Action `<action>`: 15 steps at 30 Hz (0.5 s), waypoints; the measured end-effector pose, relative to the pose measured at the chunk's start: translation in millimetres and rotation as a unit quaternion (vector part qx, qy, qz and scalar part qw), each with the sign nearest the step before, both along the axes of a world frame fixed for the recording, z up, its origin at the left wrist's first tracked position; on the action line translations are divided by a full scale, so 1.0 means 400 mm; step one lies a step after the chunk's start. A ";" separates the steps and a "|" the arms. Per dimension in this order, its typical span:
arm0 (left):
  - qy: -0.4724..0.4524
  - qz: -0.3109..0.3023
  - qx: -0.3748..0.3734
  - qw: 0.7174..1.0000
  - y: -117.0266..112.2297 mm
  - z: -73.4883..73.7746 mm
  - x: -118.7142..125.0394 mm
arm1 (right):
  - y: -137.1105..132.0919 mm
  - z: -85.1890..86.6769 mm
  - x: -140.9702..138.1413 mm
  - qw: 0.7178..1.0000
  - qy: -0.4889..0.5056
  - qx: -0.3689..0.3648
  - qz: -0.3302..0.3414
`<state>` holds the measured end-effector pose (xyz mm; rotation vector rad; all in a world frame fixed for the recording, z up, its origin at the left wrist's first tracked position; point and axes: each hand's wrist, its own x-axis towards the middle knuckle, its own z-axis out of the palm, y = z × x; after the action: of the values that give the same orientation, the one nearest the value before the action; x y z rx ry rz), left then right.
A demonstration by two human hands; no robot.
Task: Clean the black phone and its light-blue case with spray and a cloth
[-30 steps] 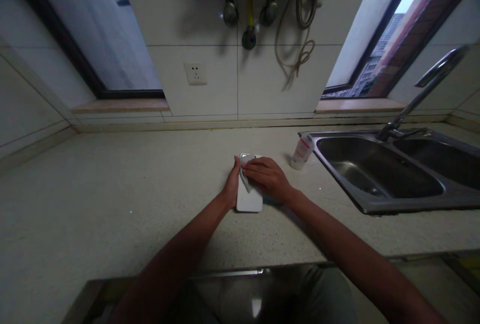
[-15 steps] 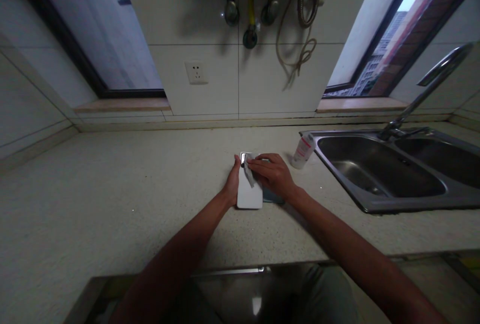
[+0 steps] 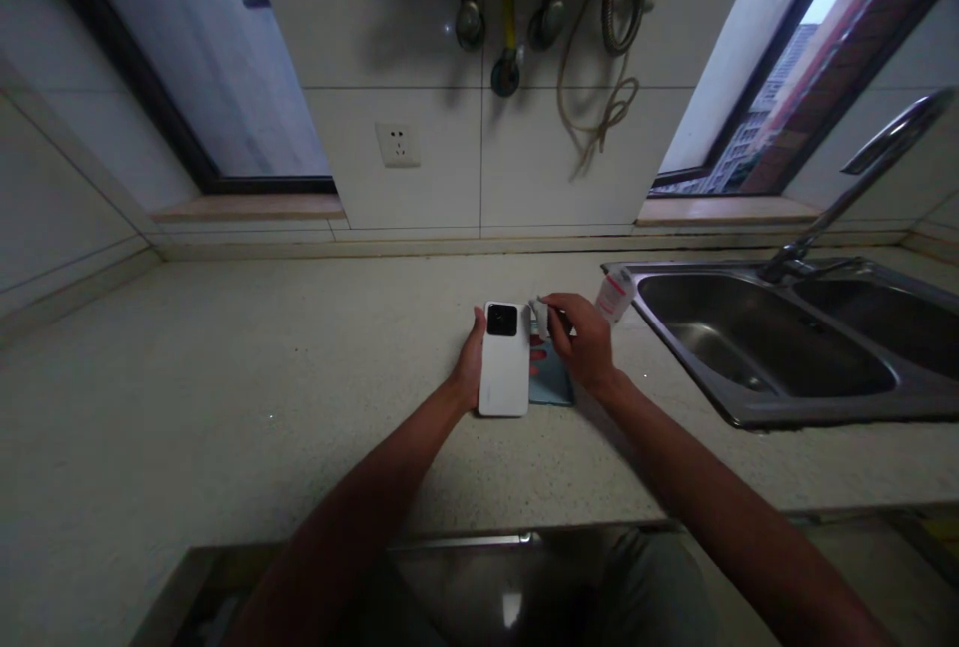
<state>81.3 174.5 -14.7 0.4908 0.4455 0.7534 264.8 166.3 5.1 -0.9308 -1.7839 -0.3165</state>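
Note:
A white smartphone [image 3: 504,372] is held back side up over the counter, its black camera block at the far end. My left hand [image 3: 471,367] grips it from the left, with fingertips showing past its right edge. In my right hand [image 3: 584,339], just right of the phone, a crumpled whitish wipe or tissue [image 3: 539,314] is pinched between the fingers. Beneath and to the right lies a flat blue-grey item [image 3: 552,382], partly covered by the phone and hands; its kind is unclear. A translucent bottle with red print [image 3: 615,296] stands behind my right hand.
A double steel sink [image 3: 756,337] with a tall faucet [image 3: 861,178] is set into the counter [image 3: 225,367] on the right. Hoses, pipe fittings [image 3: 470,25] and a wall socket [image 3: 398,145] are on the tiled wall, between two windows.
My right hand has moved right, off the phone, taking the wipe with it. The camera block, partly covered before, is now fully visible. My left hand keeps its hold.

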 end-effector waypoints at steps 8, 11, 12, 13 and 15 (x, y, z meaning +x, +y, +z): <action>0.005 -0.002 -0.025 1.000 -0.006 -0.007 0.010 | -0.004 -0.023 -0.034 0.998 -0.041 -0.024 0.040; 0.016 0.014 -0.040 0.999 -0.011 -0.003 0.019 | -0.004 -0.029 -0.043 0.993 -0.082 -0.022 0.080; 0.016 0.020 -0.044 0.999 -0.012 -0.003 0.021 | -0.003 -0.031 -0.047 0.991 -0.096 -0.024 0.091; 0.016 0.026 -0.047 0.998 -0.012 -0.003 0.023 | -0.003 -0.032 -0.050 0.989 -0.111 -0.027 0.099; 0.024 0.036 -0.049 0.998 -0.012 -0.003 0.023 | -0.003 -0.036 -0.057 0.984 -0.143 -0.032 0.104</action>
<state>90.5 169.7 -15.7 0.4040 0.5443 0.7858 242.1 165.1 -9.3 -0.7628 -2.1465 -0.2708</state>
